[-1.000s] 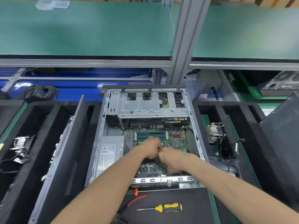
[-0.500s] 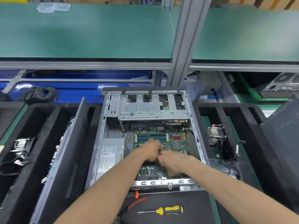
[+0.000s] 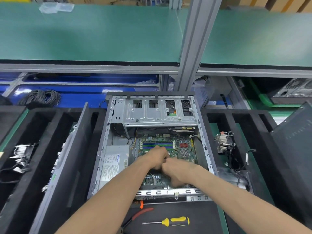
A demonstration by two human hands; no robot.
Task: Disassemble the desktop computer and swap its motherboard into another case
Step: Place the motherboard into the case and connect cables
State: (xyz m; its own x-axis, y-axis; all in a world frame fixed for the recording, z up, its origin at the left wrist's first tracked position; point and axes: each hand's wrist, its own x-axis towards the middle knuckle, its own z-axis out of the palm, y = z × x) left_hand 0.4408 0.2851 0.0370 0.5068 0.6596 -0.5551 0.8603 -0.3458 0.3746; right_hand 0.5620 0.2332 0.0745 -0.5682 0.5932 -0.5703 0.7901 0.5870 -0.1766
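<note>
An open grey desktop case (image 3: 101, 149) lies flat in front of me. Inside it sits the green motherboard (image 3: 184, 149) with blue and green memory slots, beside a silver power supply (image 3: 113, 164). My left hand (image 3: 156, 158) and my right hand (image 3: 177, 171) meet knuckle to knuckle over the middle of the board, fingers curled down. What the fingers hold is hidden under the hands. A metal drive cage (image 3: 158, 115) spans the far end of the case.
A yellow-handled screwdriver (image 3: 170, 221) and red-handled pliers (image 3: 140, 215) lie on the black mat in front of the case. Black foam trays flank it; the right one holds a heatsink fan (image 3: 223, 142), and a case side panel (image 3: 70, 162) leans at left. Coiled black cables (image 3: 40, 97) lie at back left.
Both hands stay together over the board's middle, with only slight shifts. The view has tilted a little, so the case appears lower in the frame.
</note>
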